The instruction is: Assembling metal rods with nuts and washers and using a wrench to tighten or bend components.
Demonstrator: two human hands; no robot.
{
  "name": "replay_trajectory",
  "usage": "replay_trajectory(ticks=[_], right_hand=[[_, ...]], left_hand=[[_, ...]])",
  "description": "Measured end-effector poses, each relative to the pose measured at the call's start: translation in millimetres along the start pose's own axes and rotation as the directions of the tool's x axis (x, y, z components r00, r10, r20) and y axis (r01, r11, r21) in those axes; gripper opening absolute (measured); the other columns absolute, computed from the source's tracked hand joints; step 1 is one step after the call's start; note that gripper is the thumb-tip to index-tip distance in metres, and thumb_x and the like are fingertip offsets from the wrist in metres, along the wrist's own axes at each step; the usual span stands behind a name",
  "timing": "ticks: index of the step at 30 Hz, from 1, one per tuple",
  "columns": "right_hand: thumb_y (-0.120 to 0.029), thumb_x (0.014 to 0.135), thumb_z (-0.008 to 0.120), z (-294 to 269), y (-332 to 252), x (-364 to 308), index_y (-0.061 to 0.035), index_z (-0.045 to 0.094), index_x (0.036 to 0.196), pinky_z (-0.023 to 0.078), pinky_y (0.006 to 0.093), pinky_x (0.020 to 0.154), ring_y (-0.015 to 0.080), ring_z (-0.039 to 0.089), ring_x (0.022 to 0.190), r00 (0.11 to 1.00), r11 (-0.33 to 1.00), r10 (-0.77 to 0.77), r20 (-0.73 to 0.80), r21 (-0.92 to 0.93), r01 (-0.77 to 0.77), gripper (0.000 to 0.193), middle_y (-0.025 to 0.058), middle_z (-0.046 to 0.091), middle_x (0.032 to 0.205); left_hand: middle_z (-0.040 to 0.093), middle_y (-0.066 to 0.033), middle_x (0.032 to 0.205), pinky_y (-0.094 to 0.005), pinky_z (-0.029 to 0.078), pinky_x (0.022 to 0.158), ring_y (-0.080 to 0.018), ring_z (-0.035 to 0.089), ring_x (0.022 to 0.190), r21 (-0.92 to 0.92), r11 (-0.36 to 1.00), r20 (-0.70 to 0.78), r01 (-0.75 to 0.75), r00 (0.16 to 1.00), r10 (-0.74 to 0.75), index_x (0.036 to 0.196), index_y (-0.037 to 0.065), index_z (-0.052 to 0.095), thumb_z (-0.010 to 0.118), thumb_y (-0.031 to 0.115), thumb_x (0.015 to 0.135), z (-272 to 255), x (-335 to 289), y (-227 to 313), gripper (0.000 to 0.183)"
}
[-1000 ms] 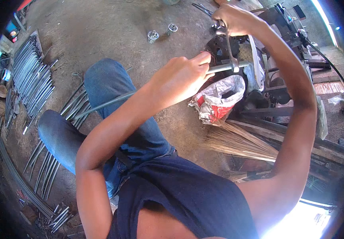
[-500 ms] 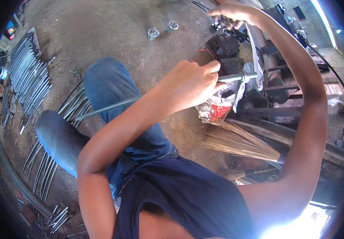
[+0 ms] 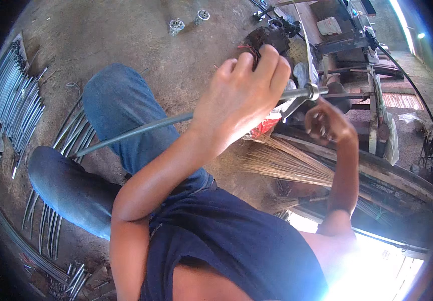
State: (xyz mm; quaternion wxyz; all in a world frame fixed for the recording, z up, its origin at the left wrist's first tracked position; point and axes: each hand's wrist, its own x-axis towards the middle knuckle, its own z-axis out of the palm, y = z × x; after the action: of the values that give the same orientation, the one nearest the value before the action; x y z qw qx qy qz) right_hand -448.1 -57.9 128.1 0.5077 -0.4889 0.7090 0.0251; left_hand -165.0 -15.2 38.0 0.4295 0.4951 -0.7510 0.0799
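Note:
A long grey metal rod (image 3: 141, 129) slants across my lap from the lower left. Its far end passes through a metal ring (image 3: 312, 92) joined to slanting metal strips. Over the rod lies my left hand (image 3: 246, 95), back upward, fingers lifted and spread apart; its palm side and any contact with the rod are hidden. My right hand (image 3: 329, 123) is just below and right of the ring, fingers bent and blurred. Whether it holds anything does not show. A red-and-white plastic wrapping (image 3: 266, 125) sits under the ring, partly covered by my left hand.
Bent rods (image 3: 78, 130) lie on the floor beside my knees, with a stack of straight rods (image 3: 18, 98) farther left. A straw broom (image 3: 291, 163) extends under my right arm. Two clear cups (image 3: 176, 26) stand ahead. Metal frames (image 3: 344, 45) crowd the right.
My right hand has come down from the far upper right to beside the ring. My left hand's fingers have loosened and lifted from around the rod. The view has shifted slightly.

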Motion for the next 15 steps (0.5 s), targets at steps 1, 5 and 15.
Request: replay_trajectory(ticks=[1,5,15], right_hand=[[-0.069,0.094,0.035,4.1,20.4,-1.1,0.0045,0.066,0.089,0.034,0.0239,0.032,0.0117,0.054,0.05,0.987,0.986,0.049,0.154,0.147,-0.072,0.08,0.0093,0.06,0.063],[-0.06,0.097,0.038,80.7,34.2,19.7,0.0079,0.059,0.105,0.05,0.0262,0.042,0.0193,0.061,0.057,0.968,0.583,-0.003,0.25,0.787,-0.202,0.071,0.0133,0.065,0.083],[-0.013,0.096,0.052,19.3,-17.7,117.1,0.0013,0.047,0.088,0.053,0.0325,0.066,0.021,0.062,0.074,0.91,0.178,-0.415,0.005,0.981,0.075,0.017,0.0108,0.056,0.077]], left_hand=[[0.055,-0.0063,0.109,-0.0331,0.056,0.066,-0.0206,0.063,0.084,0.0,1.0,-0.038,0.025,0.999,-0.025,0.111,0.007,0.053,0.068,0.026,0.085,1.1,0.2,1.3,0.036],[0.057,-0.0071,0.107,-0.0358,0.054,0.071,-0.024,0.062,0.087,0.033,0.995,-0.13,0.098,0.987,-0.093,0.113,0.008,0.052,0.07,0.029,0.084,5.2,-4.6,2.1,0.04],[0.057,-0.0064,0.103,-0.0303,0.057,0.063,-0.019,0.061,0.085,0.129,0.959,-0.215,0.254,0.951,-0.223,0.114,0.009,0.055,0.063,0.031,0.089,4.5,-11.9,18.3,0.034]])
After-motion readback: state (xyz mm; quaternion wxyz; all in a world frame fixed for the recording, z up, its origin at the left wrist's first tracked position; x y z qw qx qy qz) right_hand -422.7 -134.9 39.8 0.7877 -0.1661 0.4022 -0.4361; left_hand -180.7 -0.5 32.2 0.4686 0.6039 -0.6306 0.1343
